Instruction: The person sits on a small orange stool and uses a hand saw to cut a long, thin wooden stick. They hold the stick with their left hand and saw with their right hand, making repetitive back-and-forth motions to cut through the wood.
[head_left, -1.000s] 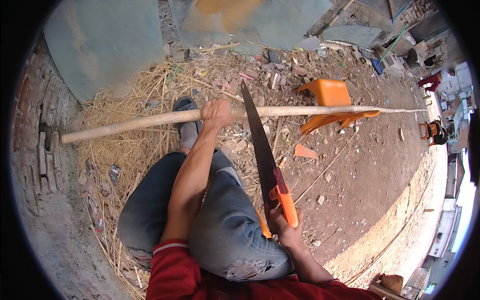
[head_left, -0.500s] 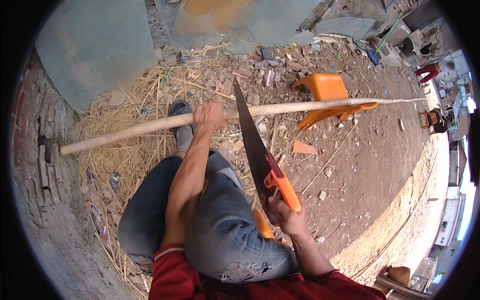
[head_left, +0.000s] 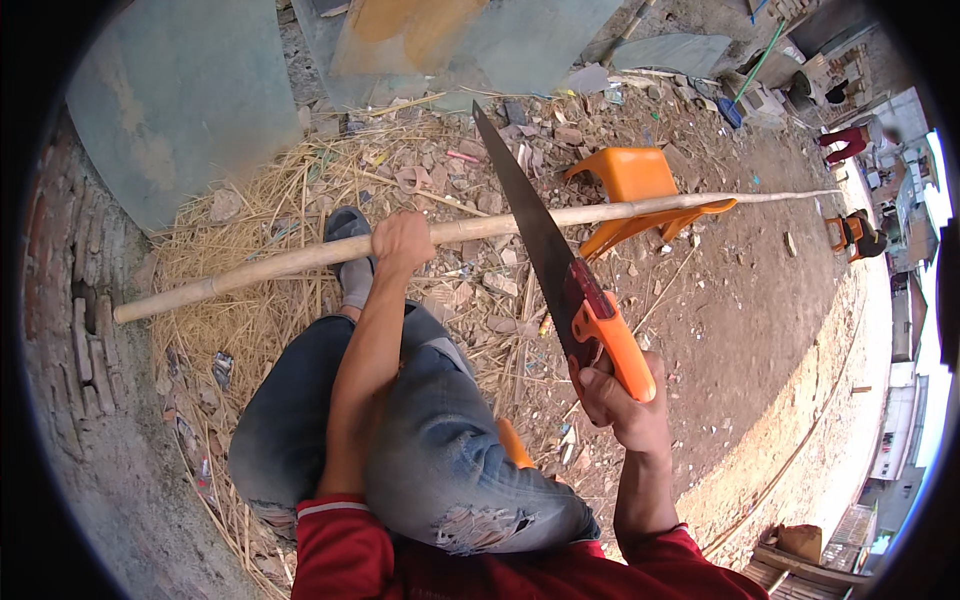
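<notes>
A long, pale bamboo pole (head_left: 290, 262) runs from the brick wall at the left, over my sandalled foot, to the far right. My left hand (head_left: 403, 240) is closed around it just beside the foot. In my right hand (head_left: 628, 398) is a hand saw (head_left: 545, 245) with a dark blade and an orange handle. The blade points up and away, crossing over the pole in the picture, to the right of my left hand. Whether its teeth touch the bamboo I cannot tell. Part of the pole rests on a tipped orange plastic chair (head_left: 640, 180).
Straw (head_left: 260, 220) and broken rubble cover the ground around my feet. The brick wall (head_left: 75, 300) stands close at the left. Grey-green panels (head_left: 180, 110) lean at the back. Far right, a person in red trousers (head_left: 848, 143) stands near a small stool (head_left: 840, 235).
My right hand has moved right and slightly up with the saw, and the blade tilts more to the left. My left hand still grips the pole.
</notes>
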